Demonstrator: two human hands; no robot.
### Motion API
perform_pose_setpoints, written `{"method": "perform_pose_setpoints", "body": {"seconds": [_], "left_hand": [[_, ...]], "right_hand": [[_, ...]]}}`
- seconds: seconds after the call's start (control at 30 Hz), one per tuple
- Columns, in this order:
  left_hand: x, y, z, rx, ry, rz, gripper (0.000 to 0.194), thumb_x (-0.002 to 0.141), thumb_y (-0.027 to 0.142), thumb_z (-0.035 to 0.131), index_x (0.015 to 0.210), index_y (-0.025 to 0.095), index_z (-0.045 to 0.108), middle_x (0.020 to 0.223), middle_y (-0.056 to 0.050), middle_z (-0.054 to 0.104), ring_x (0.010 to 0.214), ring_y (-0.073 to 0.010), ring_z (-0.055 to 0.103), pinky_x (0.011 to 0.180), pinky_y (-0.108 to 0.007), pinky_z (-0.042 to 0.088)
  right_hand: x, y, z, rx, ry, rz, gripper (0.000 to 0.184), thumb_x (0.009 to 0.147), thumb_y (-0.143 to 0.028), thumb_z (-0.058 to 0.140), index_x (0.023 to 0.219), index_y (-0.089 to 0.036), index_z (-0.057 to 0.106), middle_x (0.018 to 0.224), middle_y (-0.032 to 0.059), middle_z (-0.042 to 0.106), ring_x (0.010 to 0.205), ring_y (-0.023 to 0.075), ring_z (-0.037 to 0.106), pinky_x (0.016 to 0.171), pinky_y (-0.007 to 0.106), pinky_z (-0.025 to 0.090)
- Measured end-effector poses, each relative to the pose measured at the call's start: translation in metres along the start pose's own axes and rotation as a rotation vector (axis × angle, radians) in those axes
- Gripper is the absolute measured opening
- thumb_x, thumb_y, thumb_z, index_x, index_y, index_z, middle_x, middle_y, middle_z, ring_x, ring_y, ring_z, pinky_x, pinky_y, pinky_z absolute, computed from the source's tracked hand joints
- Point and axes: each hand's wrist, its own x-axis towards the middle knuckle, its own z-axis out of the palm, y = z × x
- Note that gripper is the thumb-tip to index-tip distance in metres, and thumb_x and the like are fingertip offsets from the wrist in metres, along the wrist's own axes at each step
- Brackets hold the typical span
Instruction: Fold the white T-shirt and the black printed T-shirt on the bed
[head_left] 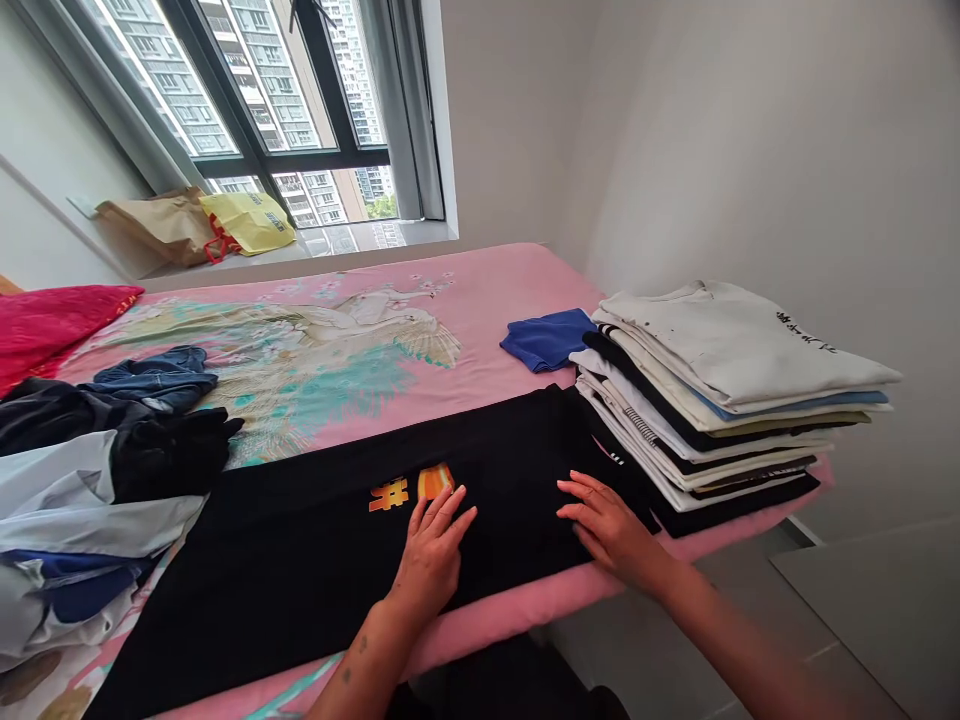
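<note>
A black T-shirt with an orange print lies spread lengthwise along the near side of the bed. My left hand rests on its middle, palm down with fingers stretched out, partly covering the print. Near the shirt's right end, my right hand lies over the cloth with its fingers apart. Neither hand grips anything. Just beyond my right hand stands a tall stack of folded shirts, a white one with small black lettering on top.
A pink bedspread with a bird pattern covers the bed. A folded blue garment sits behind the stack. Loose clothes are heaped at left, near a red pillow. Paper bag and yellow bag stand by the window.
</note>
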Motion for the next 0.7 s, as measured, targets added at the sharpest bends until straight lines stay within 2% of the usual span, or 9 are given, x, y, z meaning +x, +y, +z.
{"method": "perform_pose_setpoints", "body": {"seconds": [0.1, 0.23, 0.37, 0.5, 0.6, 0.7], "left_hand": [[0.002, 0.002, 0.004, -0.031, 0.023, -0.055, 0.048, 0.079, 0.008, 0.041, 0.122, 0.025, 0.055, 0.136, -0.004, 0.049, 0.131, -0.0223, 0.037, 0.110, -0.049, 0.028], [0.001, 0.000, 0.011, -0.097, 0.090, -0.136, 0.033, 0.082, 0.024, 0.052, 0.114, 0.023, 0.057, 0.126, -0.008, 0.055, 0.121, -0.0234, 0.048, 0.108, -0.049, 0.034], [0.001, -0.002, 0.020, -0.139, 0.199, -0.203, 0.025, 0.080, 0.031, 0.058, 0.103, 0.020, 0.057, 0.113, -0.009, 0.059, 0.111, -0.0234, 0.055, 0.104, -0.048, 0.039], [0.000, -0.004, 0.027, -0.172, 0.270, -0.202, 0.016, 0.081, 0.028, 0.058, 0.095, 0.020, 0.057, 0.106, -0.008, 0.060, 0.105, -0.0223, 0.057, 0.101, -0.048, 0.042], [-0.001, -0.005, 0.029, -0.171, 0.317, -0.195, 0.013, 0.082, 0.024, 0.057, 0.094, 0.021, 0.058, 0.103, -0.007, 0.059, 0.102, -0.0218, 0.057, 0.098, -0.047, 0.044], [0.001, -0.004, 0.029, -0.174, 0.319, -0.236, 0.013, 0.080, 0.027, 0.059, 0.091, 0.020, 0.058, 0.094, -0.007, 0.059, 0.093, -0.0214, 0.058, 0.092, -0.044, 0.047]], "right_hand": [[0.022, 0.002, -0.004, 0.081, 0.080, 0.029, 0.020, 0.087, -0.017, 0.044, 0.101, -0.024, 0.057, 0.122, 0.0062, 0.055, 0.128, 0.0227, 0.038, 0.104, 0.046, 0.037], [0.072, 0.006, -0.008, 0.151, 0.128, 0.041, 0.019, 0.090, -0.024, 0.040, 0.103, -0.023, 0.055, 0.109, 0.0065, 0.061, 0.117, 0.0213, 0.048, 0.103, 0.043, 0.036], [0.132, 0.014, 0.003, 0.134, 0.006, 0.098, 0.025, 0.093, -0.035, 0.036, 0.105, -0.023, 0.055, 0.095, 0.0055, 0.064, 0.090, 0.0186, 0.059, 0.087, 0.034, 0.044], [0.179, 0.023, 0.029, 0.051, -0.132, 0.012, 0.029, 0.095, -0.038, 0.033, 0.108, -0.024, 0.054, 0.096, 0.0035, 0.066, 0.085, 0.0168, 0.061, 0.075, 0.026, 0.042], [0.199, 0.027, 0.050, -0.063, -0.211, -0.058, 0.030, 0.095, -0.039, 0.032, 0.110, -0.024, 0.054, 0.096, 0.0036, 0.067, 0.086, 0.0169, 0.062, 0.072, 0.024, 0.040], [0.208, 0.031, 0.064, -0.132, -0.257, -0.070, 0.032, 0.096, -0.040, 0.029, 0.111, -0.024, 0.054, 0.097, 0.0036, 0.067, 0.086, 0.0167, 0.062, 0.069, 0.024, 0.038]]}}
